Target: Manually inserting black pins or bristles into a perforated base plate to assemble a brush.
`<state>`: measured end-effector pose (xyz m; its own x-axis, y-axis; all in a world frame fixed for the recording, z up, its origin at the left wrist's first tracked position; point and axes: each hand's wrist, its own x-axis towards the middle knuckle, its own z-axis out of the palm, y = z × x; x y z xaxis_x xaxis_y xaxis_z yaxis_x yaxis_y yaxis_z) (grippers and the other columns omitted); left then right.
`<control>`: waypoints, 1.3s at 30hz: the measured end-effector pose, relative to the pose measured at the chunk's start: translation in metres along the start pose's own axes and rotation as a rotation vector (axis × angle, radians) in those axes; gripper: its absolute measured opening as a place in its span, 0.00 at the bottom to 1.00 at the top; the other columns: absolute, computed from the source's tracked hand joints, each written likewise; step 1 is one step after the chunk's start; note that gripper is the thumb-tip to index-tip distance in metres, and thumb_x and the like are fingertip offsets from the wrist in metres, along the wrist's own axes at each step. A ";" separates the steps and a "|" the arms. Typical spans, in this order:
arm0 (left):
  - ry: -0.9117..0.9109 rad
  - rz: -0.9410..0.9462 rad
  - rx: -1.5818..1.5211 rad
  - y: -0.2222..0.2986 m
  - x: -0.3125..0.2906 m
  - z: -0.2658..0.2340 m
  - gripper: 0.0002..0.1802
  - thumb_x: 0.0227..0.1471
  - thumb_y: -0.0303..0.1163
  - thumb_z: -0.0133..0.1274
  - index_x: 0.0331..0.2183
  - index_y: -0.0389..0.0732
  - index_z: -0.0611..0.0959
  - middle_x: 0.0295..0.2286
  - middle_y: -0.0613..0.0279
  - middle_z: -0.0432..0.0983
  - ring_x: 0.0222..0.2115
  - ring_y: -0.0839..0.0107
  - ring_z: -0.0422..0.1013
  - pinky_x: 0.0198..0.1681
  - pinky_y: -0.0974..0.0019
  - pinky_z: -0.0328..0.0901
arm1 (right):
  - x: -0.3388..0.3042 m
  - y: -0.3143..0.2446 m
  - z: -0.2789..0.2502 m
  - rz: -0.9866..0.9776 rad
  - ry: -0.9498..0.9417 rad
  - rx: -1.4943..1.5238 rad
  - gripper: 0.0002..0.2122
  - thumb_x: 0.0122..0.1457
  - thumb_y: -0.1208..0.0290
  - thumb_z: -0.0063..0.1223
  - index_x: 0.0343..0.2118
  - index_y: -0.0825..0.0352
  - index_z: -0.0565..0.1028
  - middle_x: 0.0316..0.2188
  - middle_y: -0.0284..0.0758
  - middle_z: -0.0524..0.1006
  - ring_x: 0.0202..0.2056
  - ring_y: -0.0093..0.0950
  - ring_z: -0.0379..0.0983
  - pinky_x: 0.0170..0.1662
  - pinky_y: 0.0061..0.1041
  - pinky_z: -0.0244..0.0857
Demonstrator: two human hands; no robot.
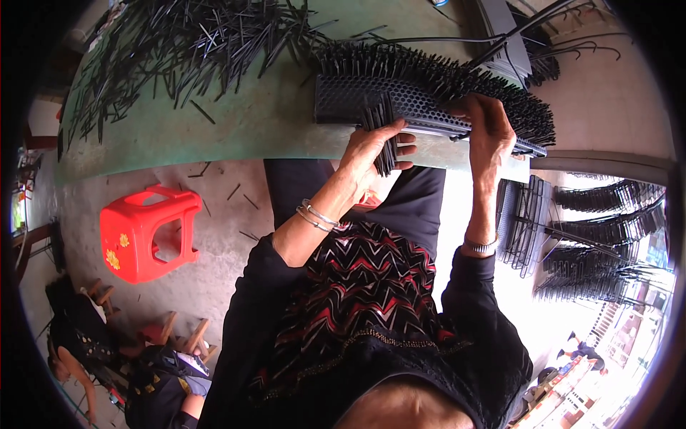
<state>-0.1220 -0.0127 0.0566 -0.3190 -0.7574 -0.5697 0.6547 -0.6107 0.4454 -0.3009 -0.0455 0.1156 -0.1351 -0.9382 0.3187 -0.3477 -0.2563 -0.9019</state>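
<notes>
On the table in front of me lies a long black perforated tray (371, 100), its rows of round holes facing up. Many thin black sticks (400, 61) stand upright in its far side and right part. My left hand (371, 146) is closed around a bundle of similar black sticks (387, 146), held at the tray's near edge with some fingers partly extended. Over the tray's right half, my right hand (487, 125) bends down with thumb and fingers pinched together at the holes. Whatever lies between those fingertips is hidden.
Loose black sticks (214, 43) are heaped at the far left of the green table (236, 136). A red plastic stool (132, 236) is on the floor at left. Two people (82, 336) are at lower left. Racks of black parts (600, 222) stand at right, with dark rods (529, 28) above.
</notes>
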 end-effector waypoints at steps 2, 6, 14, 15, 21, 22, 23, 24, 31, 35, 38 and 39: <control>0.010 -0.029 -0.018 -0.004 0.000 0.000 0.13 0.53 0.36 0.57 0.39 0.38 0.79 0.33 0.53 0.78 0.35 0.61 0.77 0.35 0.54 0.74 | 0.003 0.006 0.006 -0.013 0.030 0.015 0.07 0.61 0.75 0.50 0.37 0.73 0.75 0.28 0.39 0.80 0.31 0.25 0.78 0.38 0.21 0.71; 0.041 0.014 -0.086 -0.011 0.002 0.005 0.13 0.56 0.36 0.54 0.41 0.40 0.78 0.33 0.54 0.77 0.34 0.61 0.76 0.37 0.52 0.74 | 0.008 0.020 0.007 -0.082 0.092 -0.267 0.06 0.61 0.75 0.49 0.38 0.70 0.76 0.27 0.36 0.81 0.31 0.21 0.78 0.37 0.18 0.69; 0.081 0.036 -0.057 -0.008 0.001 0.002 0.11 0.55 0.35 0.54 0.38 0.40 0.78 0.30 0.57 0.77 0.27 0.69 0.74 0.28 0.62 0.73 | 0.011 0.022 0.005 -0.123 0.097 -0.389 0.06 0.61 0.76 0.49 0.38 0.68 0.76 0.26 0.35 0.81 0.31 0.20 0.78 0.36 0.18 0.68; 0.087 0.036 -0.035 -0.008 0.001 0.002 0.10 0.55 0.35 0.55 0.37 0.41 0.79 0.29 0.58 0.77 0.26 0.71 0.73 0.26 0.65 0.72 | 0.011 0.023 0.005 -0.128 0.100 -0.352 0.06 0.61 0.76 0.49 0.38 0.68 0.77 0.26 0.35 0.81 0.31 0.20 0.78 0.36 0.19 0.68; 0.001 0.083 0.023 -0.009 -0.005 0.005 0.10 0.53 0.36 0.58 0.36 0.42 0.80 0.26 0.61 0.77 0.22 0.76 0.70 0.22 0.71 0.68 | 0.010 0.029 0.005 -0.216 0.005 -0.418 0.06 0.58 0.77 0.52 0.37 0.64 0.78 0.28 0.34 0.79 0.29 0.22 0.77 0.34 0.20 0.68; 0.002 0.085 0.024 -0.008 -0.004 0.005 0.10 0.53 0.36 0.58 0.36 0.42 0.80 0.26 0.61 0.77 0.22 0.76 0.70 0.22 0.71 0.68 | 0.010 0.028 0.006 -0.217 0.005 -0.417 0.06 0.58 0.77 0.52 0.37 0.64 0.78 0.28 0.34 0.79 0.29 0.22 0.77 0.34 0.20 0.68; 0.029 0.069 0.006 -0.008 -0.002 0.004 0.11 0.52 0.36 0.59 0.36 0.42 0.80 0.25 0.61 0.77 0.22 0.76 0.70 0.22 0.71 0.68 | 0.011 0.025 0.009 -0.251 0.006 -0.559 0.06 0.57 0.76 0.54 0.37 0.62 0.79 0.28 0.34 0.77 0.28 0.23 0.76 0.33 0.22 0.68; 0.056 0.053 -0.012 -0.008 -0.001 0.004 0.11 0.52 0.36 0.59 0.36 0.41 0.80 0.25 0.61 0.77 0.21 0.76 0.70 0.22 0.71 0.68 | 0.011 0.023 0.012 -0.284 0.008 -0.702 0.06 0.56 0.75 0.56 0.36 0.61 0.79 0.29 0.33 0.75 0.27 0.24 0.75 0.32 0.23 0.68; 0.042 0.088 -0.059 -0.012 0.000 0.002 0.12 0.52 0.37 0.59 0.37 0.41 0.80 0.23 0.63 0.75 0.20 0.75 0.70 0.22 0.69 0.67 | 0.019 0.031 0.020 -0.336 0.080 -0.816 0.06 0.53 0.68 0.60 0.35 0.55 0.82 0.31 0.31 0.73 0.28 0.27 0.73 0.32 0.25 0.67; 0.080 0.039 0.000 -0.011 0.005 -0.004 0.13 0.52 0.37 0.59 0.37 0.41 0.81 0.22 0.65 0.74 0.20 0.75 0.69 0.22 0.70 0.66 | 0.018 0.029 0.020 -0.387 0.093 -0.869 0.07 0.53 0.67 0.61 0.36 0.53 0.82 0.31 0.31 0.73 0.30 0.28 0.73 0.33 0.26 0.67; 0.047 0.046 0.009 -0.010 -0.003 0.006 0.13 0.52 0.36 0.59 0.38 0.40 0.81 0.22 0.65 0.74 0.19 0.75 0.69 0.21 0.70 0.66 | 0.014 0.032 0.019 -0.455 0.112 -0.938 0.09 0.53 0.66 0.60 0.38 0.51 0.82 0.31 0.31 0.73 0.32 0.27 0.72 0.35 0.27 0.65; 0.045 0.077 0.008 -0.010 -0.005 0.010 0.13 0.52 0.35 0.58 0.39 0.40 0.81 0.22 0.65 0.74 0.19 0.76 0.68 0.20 0.71 0.65 | 0.013 0.033 0.018 -0.465 0.117 -0.966 0.09 0.54 0.67 0.60 0.39 0.50 0.82 0.31 0.30 0.73 0.33 0.28 0.72 0.36 0.27 0.65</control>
<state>-0.1337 -0.0052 0.0617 -0.2369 -0.7913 -0.5636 0.6703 -0.5531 0.4948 -0.2971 -0.0702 0.0848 0.1297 -0.7548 0.6430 -0.9661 -0.2422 -0.0896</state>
